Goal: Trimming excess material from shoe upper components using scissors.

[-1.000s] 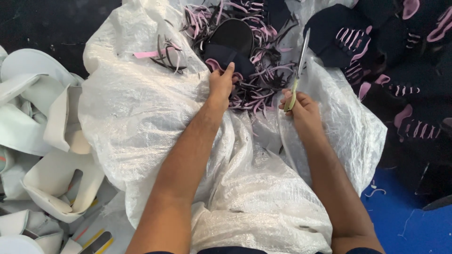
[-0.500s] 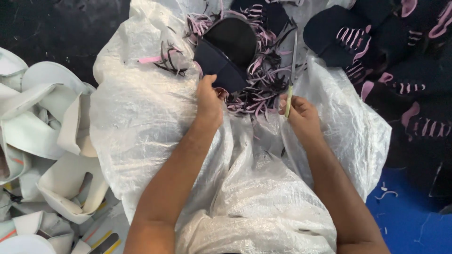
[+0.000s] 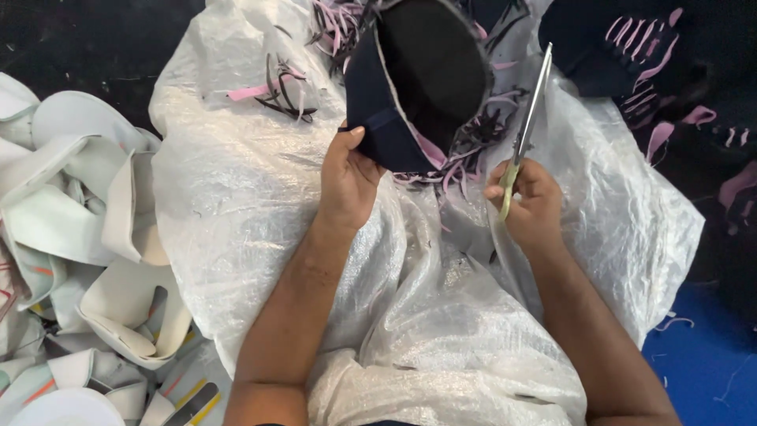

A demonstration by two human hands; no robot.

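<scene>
My left hand (image 3: 348, 180) grips the lower edge of a dark navy shoe upper (image 3: 418, 79) and holds it up over a white woven plastic sack (image 3: 260, 213) spread across my lap. My right hand (image 3: 532, 201) holds a pair of scissors (image 3: 527, 126) with yellow-green handles. Their blades point up, just right of the shoe upper and apart from it. Pink and black trimmings (image 3: 465, 158) lie on the sack under the upper.
A heap of white and pale green shoe pieces (image 3: 71, 260) lies at the left. More dark uppers with pink stripes (image 3: 646, 55) are piled at the top right. A blue floor (image 3: 710, 355) shows at the lower right, a dark floor at the top left.
My left hand took hold of the dark upper from the pile and lifted it toward me. My right hand stayed put, keeping the scissors upright.
</scene>
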